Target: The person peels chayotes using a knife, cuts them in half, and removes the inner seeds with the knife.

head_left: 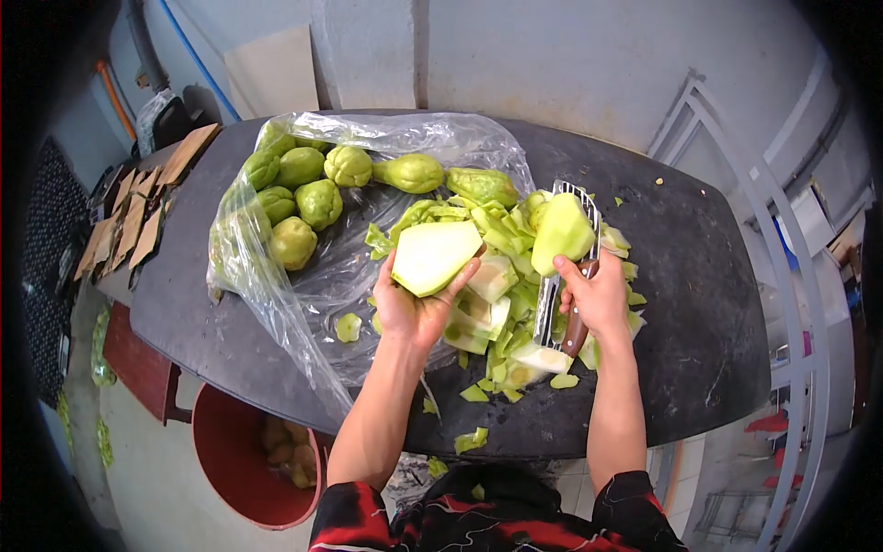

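My left hand (418,311) holds a peeled chayote half (436,256), its pale flat cut face turned up. In my right hand (596,293) are both a peeled chayote piece (563,233), near the thumb, and the brown wooden handle of a knife (575,329) with a ridged metal blade. A pile of green peelings and cut scraps (497,317) lies beneath and between my hands. Beyond my left hand, several unpeeled chayotes (318,204) rest in and on a clear plastic bag (322,308).
The dark table (685,304) has a curved edge. Below its left side stands a red bucket (221,451) with chayotes inside. Cardboard pieces (147,207) lie at the left, near a red stool (138,363). A grey metal frame (782,230) stands at the right.
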The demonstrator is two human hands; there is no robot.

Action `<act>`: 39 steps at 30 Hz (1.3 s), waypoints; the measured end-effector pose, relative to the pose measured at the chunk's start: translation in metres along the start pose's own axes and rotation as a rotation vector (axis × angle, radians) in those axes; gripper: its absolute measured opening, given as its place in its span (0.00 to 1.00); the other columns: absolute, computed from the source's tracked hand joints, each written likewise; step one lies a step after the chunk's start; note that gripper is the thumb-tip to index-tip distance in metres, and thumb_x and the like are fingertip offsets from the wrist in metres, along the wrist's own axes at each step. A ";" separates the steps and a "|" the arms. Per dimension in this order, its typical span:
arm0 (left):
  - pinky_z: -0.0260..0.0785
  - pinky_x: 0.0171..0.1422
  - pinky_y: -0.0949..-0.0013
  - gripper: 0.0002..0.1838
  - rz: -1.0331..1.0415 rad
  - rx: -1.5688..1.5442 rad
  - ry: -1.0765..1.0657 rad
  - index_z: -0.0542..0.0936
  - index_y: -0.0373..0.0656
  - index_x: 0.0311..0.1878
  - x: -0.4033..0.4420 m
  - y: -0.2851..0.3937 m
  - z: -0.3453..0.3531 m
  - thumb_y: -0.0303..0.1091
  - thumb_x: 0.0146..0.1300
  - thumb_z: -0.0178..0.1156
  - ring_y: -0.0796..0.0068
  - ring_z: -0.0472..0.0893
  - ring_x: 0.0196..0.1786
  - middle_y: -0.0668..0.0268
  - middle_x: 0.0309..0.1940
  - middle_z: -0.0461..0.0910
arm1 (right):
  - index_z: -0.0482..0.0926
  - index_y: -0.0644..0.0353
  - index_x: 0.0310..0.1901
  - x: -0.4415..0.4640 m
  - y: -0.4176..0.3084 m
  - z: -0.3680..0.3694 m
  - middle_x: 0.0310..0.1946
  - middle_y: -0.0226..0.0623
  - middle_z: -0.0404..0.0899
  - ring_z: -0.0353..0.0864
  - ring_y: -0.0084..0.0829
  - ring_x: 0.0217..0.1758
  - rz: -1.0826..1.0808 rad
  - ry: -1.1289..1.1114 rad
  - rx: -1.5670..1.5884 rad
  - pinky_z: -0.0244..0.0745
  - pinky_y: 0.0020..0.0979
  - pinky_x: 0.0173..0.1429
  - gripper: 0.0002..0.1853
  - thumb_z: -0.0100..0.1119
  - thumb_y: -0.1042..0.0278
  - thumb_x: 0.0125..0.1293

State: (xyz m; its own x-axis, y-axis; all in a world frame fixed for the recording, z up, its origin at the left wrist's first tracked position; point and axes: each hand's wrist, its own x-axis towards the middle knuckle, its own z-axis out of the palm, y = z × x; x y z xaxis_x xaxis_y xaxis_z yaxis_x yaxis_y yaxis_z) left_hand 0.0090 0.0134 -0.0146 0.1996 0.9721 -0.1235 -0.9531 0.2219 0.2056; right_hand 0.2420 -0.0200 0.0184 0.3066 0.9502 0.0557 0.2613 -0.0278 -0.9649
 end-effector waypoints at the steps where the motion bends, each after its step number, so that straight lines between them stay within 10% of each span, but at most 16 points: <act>1: 0.57 0.74 0.27 0.30 -0.022 -0.008 -0.025 0.61 0.37 0.72 0.000 0.002 -0.001 0.48 0.77 0.36 0.37 0.64 0.73 0.49 0.72 0.63 | 0.76 0.69 0.36 0.000 -0.001 -0.001 0.19 0.32 0.77 0.76 0.22 0.15 0.002 0.000 0.000 0.73 0.28 0.18 0.12 0.67 0.68 0.67; 8: 0.61 0.72 0.32 0.32 -0.086 0.031 -0.250 0.62 0.38 0.72 0.000 0.004 -0.001 0.50 0.74 0.42 0.38 0.66 0.72 0.49 0.71 0.65 | 0.74 0.65 0.34 -0.005 -0.013 -0.008 0.17 0.32 0.75 0.74 0.21 0.14 -0.054 0.188 0.037 0.72 0.27 0.19 0.12 0.63 0.68 0.70; 13: 0.67 0.65 0.43 0.34 -0.083 0.062 -0.029 0.64 0.43 0.73 0.001 0.002 -0.004 0.54 0.71 0.45 0.46 0.71 0.69 0.52 0.69 0.70 | 0.74 0.64 0.34 -0.021 -0.014 -0.015 0.14 0.31 0.73 0.72 0.21 0.14 -0.196 0.209 0.149 0.68 0.27 0.19 0.11 0.62 0.68 0.72; 23: 0.74 0.52 0.50 0.35 -0.059 0.111 -0.034 0.68 0.45 0.70 0.002 -0.006 -0.008 0.58 0.67 0.50 0.53 0.78 0.58 0.55 0.62 0.75 | 0.71 0.61 0.30 -0.042 0.014 0.008 0.16 0.30 0.73 0.75 0.23 0.16 0.158 -0.456 0.482 0.73 0.28 0.21 0.17 0.58 0.59 0.75; 39: 0.78 0.56 0.57 0.41 0.021 0.140 -0.290 0.64 0.45 0.73 -0.005 -0.002 -0.004 0.53 0.58 0.58 0.57 0.80 0.56 0.50 0.62 0.74 | 0.72 0.61 0.27 -0.046 0.017 0.013 0.13 0.29 0.70 0.72 0.22 0.15 0.120 -0.657 0.281 0.70 0.28 0.22 0.16 0.58 0.64 0.74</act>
State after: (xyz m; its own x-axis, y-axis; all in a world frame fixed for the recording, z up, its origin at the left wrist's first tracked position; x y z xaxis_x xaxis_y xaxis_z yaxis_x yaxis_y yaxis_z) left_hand 0.0088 0.0079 -0.0178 0.2556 0.9535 0.1599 -0.9214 0.1902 0.3390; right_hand 0.2205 -0.0607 -0.0043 -0.3176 0.9385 -0.1356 -0.0114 -0.1468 -0.9891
